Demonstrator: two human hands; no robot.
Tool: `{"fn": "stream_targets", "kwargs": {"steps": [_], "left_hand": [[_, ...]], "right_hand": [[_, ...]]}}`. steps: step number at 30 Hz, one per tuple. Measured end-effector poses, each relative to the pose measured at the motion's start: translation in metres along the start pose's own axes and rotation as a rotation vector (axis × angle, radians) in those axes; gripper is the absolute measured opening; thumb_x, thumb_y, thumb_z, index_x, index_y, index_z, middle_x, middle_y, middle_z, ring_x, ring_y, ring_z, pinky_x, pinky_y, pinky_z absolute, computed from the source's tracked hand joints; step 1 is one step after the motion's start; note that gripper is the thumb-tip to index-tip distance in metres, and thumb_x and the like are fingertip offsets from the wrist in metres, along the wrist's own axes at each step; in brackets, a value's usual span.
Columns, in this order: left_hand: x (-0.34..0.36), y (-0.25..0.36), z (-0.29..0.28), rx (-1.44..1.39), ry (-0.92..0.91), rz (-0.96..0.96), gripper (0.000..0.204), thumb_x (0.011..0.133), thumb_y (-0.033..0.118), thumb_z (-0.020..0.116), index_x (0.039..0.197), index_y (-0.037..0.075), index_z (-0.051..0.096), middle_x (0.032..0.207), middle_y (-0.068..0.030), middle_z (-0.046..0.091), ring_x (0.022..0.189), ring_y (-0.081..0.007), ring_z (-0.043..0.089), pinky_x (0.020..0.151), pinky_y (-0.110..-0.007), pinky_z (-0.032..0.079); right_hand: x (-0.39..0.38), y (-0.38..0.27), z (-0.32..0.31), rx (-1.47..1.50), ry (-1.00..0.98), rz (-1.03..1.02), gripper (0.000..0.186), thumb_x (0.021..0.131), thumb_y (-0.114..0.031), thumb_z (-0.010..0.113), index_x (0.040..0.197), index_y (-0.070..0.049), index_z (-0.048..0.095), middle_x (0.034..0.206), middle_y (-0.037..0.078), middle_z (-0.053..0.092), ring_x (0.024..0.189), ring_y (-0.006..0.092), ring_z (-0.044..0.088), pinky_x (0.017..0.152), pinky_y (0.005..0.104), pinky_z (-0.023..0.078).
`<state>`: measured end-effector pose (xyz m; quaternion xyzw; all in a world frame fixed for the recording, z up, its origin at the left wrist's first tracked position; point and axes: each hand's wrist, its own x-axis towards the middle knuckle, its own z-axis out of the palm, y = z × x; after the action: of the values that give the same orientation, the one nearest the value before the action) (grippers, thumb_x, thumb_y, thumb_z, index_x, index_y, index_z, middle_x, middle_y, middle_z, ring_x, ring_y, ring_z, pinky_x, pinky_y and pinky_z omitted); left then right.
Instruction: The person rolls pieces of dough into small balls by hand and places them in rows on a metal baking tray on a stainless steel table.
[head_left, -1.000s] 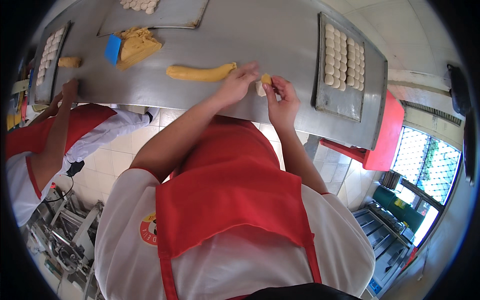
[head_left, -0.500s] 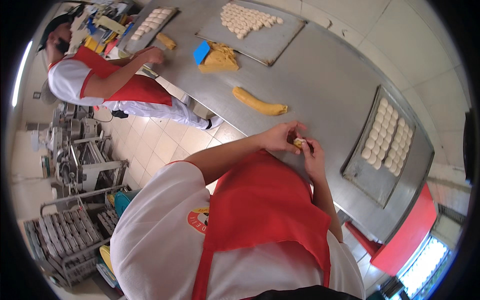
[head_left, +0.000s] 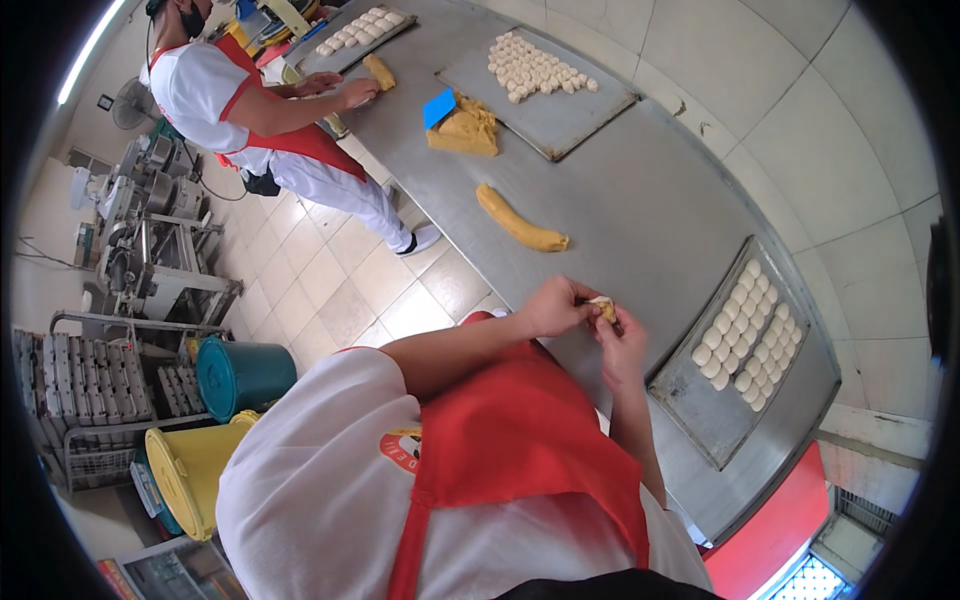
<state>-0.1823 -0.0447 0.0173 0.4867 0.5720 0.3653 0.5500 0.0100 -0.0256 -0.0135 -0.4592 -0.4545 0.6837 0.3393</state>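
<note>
Over the near edge of the metal table point(head_left: 610, 215), my two hands meet around a small piece of dough with yellow filling point(head_left: 604, 311). My left hand point(head_left: 556, 306) pinches it from the left, thumb and fingers closed. From the other side, my right hand point(head_left: 622, 346) grips the same piece with its fingertips; part of the dough is hidden by the fingers. Just beyond my left hand lies a long, thick yellow roll of filling point(head_left: 520, 218). A tray point(head_left: 690, 420) to the right carries rows of round white dough balls point(head_left: 740, 330).
Farther along are a yellow block of filling point(head_left: 465, 130) with a blue scraper point(head_left: 438, 108), and a tray point(head_left: 570, 140) of small dough pieces point(head_left: 535, 65). A co-worker point(head_left: 225, 100) in a red apron works at the far left, near another dough tray point(head_left: 360, 30). Teal point(head_left: 240, 375) and yellow point(head_left: 185, 475) buckets stand at left.
The view has shifted. My hands have drawn closer together around the dough piece, and my left fingers, raised before, are now folded onto it. The co-worker's hands have spread apart over the table.
</note>
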Motion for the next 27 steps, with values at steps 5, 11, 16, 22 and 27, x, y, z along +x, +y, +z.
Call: {"fn": "stream_targets", "kwargs": {"steps": [5, 11, 16, 22, 27], "left_hand": [[0.0, 0.009, 0.005, 0.299, 0.104, 0.157, 0.029, 0.096, 0.012, 0.074, 0.122, 0.001, 0.078, 0.1, -0.0165, 0.081, 0.089, -0.0217, 0.079, 0.085, -0.037, 0.062], [0.014, 0.008, -0.021, 0.078, -0.184, 0.129, 0.028, 0.101, 0.017, 0.072, 0.122, 0.001, 0.077, 0.097, -0.015, 0.081, 0.083, -0.0199, 0.078, 0.081, -0.037, 0.062], [0.016, 0.016, -0.029, -0.227, -0.419, -0.084, 0.029, 0.104, 0.022, 0.071, 0.126, 0.004, 0.077, 0.1, -0.0082, 0.079, 0.09, -0.0166, 0.075, 0.083, -0.035, 0.061], [0.014, 0.011, -0.049, 0.002, -0.375, 0.387, 0.023, 0.1, 0.024, 0.079, 0.118, 0.011, 0.082, 0.098, -0.006, 0.071, 0.094, -0.0158, 0.068, 0.083, -0.031, 0.055], [0.024, 0.0, -0.041, 0.478, -0.217, 0.47, 0.032, 0.093, 0.009, 0.076, 0.124, 0.01, 0.08, 0.109, -0.014, 0.071, 0.092, -0.028, 0.071, 0.084, -0.039, 0.059]], "right_hand": [[-0.005, 0.001, -0.001, -0.161, 0.154, -0.086, 0.029, 0.103, 0.001, 0.065, 0.132, 0.005, 0.068, 0.116, 0.01, 0.072, 0.101, 0.0172, 0.072, 0.087, 0.0307, 0.062], [-0.029, -0.024, 0.035, -0.522, 0.239, -0.373, 0.036, 0.095, -0.002, 0.076, 0.13, 0.002, 0.072, 0.107, 0.015, 0.072, 0.093, 0.0226, 0.074, 0.077, 0.0319, 0.062], [-0.048, -0.062, 0.047, -0.794, 0.302, -0.352, 0.031, 0.095, -0.01, 0.08, 0.125, -0.003, 0.077, 0.099, 0.011, 0.071, 0.09, 0.0204, 0.072, 0.078, 0.0311, 0.059], [-0.056, -0.046, 0.042, -0.51, 0.394, -0.227, 0.027, 0.097, -0.022, 0.082, 0.121, -0.009, 0.082, 0.091, 0.005, 0.066, 0.076, 0.0122, 0.057, 0.07, 0.0271, 0.047], [-0.033, -0.021, 0.064, -0.82, 0.605, -0.299, 0.028, 0.089, -0.014, 0.085, 0.117, -0.009, 0.081, 0.093, 0.012, 0.069, 0.084, 0.0234, 0.069, 0.073, 0.0372, 0.056]]}}
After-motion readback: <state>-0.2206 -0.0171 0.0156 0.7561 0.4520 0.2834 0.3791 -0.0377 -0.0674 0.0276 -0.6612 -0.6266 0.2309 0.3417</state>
